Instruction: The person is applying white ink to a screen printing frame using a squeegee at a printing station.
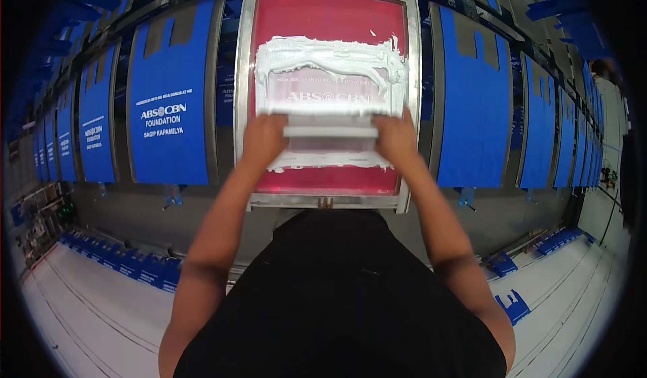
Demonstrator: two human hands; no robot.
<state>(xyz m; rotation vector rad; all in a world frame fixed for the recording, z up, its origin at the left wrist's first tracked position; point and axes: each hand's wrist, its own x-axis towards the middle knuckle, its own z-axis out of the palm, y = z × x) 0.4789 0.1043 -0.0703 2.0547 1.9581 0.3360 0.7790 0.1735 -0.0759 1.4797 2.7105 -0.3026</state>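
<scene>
In front of me lies a screen-printing frame with a metal border and a red mesh, smeared with thick white ink around a pale printed area. Both hands grip a pale squeegee lying across the middle of the screen, slightly blurred. My left hand is closed on its left end, and my right hand is closed on its right end.
Rows of blue bags on grey boards curve away to the left and right. Below the boards, more blue pieces lie on a pale surface. Machinery is at the far left.
</scene>
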